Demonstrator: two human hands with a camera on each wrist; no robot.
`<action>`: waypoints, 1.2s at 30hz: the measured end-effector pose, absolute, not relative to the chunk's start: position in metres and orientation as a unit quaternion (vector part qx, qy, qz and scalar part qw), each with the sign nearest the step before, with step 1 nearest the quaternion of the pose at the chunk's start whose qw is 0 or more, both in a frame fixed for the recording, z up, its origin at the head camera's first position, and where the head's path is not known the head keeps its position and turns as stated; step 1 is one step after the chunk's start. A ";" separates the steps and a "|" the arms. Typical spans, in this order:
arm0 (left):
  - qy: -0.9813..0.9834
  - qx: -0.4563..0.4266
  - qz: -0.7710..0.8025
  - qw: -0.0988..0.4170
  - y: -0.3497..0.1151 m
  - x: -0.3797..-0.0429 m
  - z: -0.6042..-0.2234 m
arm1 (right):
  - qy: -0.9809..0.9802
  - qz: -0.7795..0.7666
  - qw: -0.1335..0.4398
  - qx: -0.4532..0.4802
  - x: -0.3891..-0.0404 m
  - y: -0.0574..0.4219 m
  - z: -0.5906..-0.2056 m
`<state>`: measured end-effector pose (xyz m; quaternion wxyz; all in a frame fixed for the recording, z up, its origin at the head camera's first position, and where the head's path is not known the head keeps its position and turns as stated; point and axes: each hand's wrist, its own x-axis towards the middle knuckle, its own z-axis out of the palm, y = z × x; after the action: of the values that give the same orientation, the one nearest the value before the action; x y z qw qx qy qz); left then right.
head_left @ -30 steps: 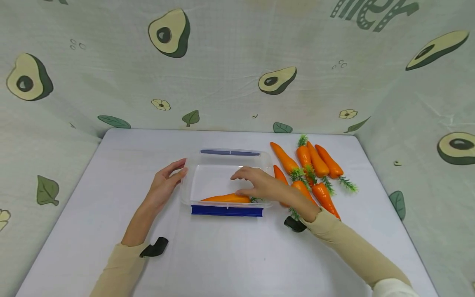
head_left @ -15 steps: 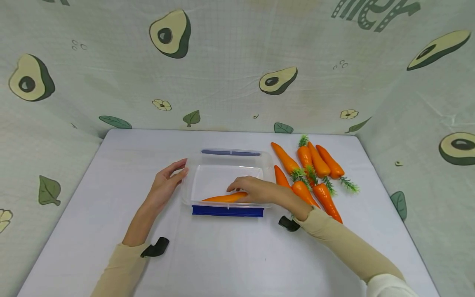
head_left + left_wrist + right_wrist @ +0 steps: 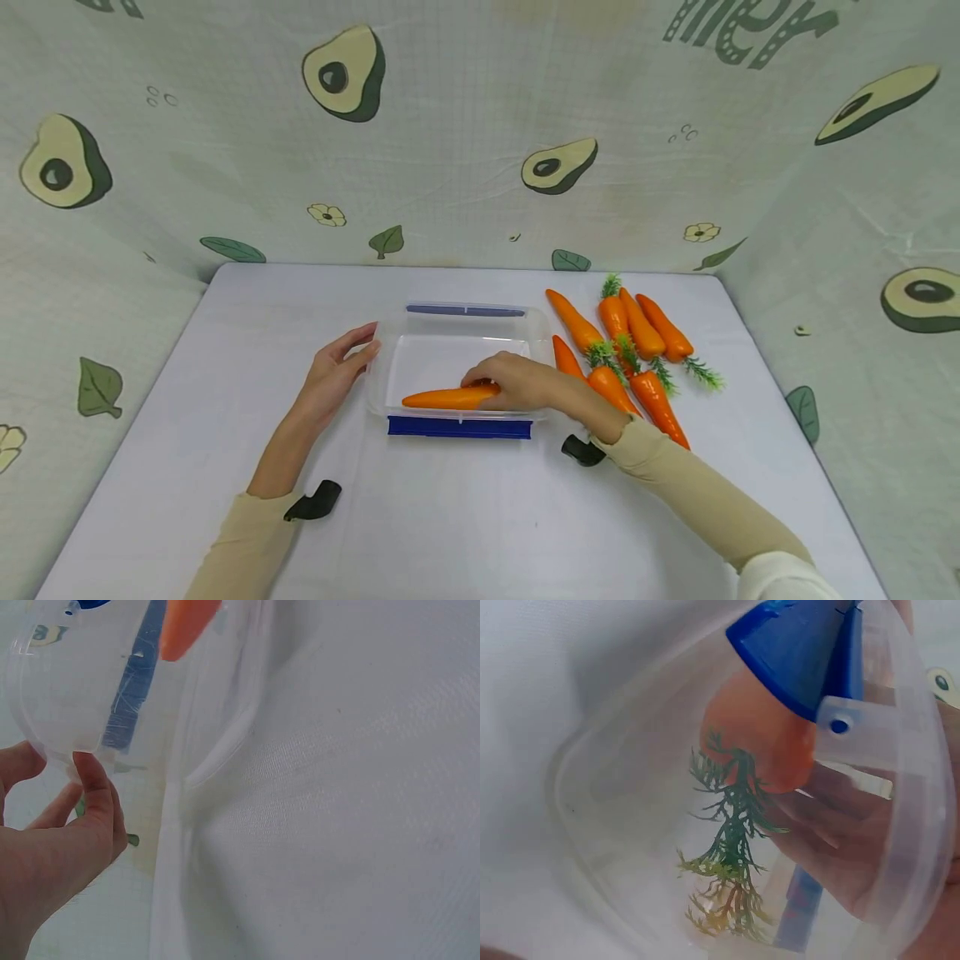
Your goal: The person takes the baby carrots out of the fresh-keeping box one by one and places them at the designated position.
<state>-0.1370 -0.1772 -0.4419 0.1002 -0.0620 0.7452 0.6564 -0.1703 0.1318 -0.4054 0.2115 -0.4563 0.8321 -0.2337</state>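
A clear plastic box (image 3: 427,358) with blue side latches stands on the table. Its left rim is pinched between the thumb and fingers of my left hand (image 3: 339,371), also seen in the left wrist view (image 3: 67,840). Inside, along the near wall, lies an orange carrot (image 3: 442,399), its tip pointing left. My right hand (image 3: 517,382) reaches over the right rim and grips this carrot near its thick end. In the right wrist view the carrot's leafy green top (image 3: 735,817) shows through the box wall, with the fingers (image 3: 832,840) behind it.
Right of the box lies a loose group of several carrots (image 3: 641,325) with green tops, one (image 3: 567,357) close to the box wall. A blue latch flap (image 3: 459,427) hangs out at the front. A patterned cloth wall (image 3: 450,167) rises behind the table.
My right hand has moved down and slightly left onto the carrot and grips it. The carrot shows more fully and has shifted a little left. My left hand stays at the rim.
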 end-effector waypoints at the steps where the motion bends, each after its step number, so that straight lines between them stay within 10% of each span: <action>1: 0.746 -0.062 0.655 0.101 -0.177 -0.137 -0.442 | 0.837 -0.236 0.206 -0.450 -0.170 0.133 -0.404; 36: 0.751 -0.058 0.650 0.101 -0.177 -0.136 -0.441 | 0.894 -0.356 0.063 -0.265 -0.156 0.209 -0.338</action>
<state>-0.1359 -0.1766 -0.4410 0.1015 -0.0582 0.7511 0.6497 -0.1561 0.2086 -0.3384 0.0629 -0.2654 0.8938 -0.3561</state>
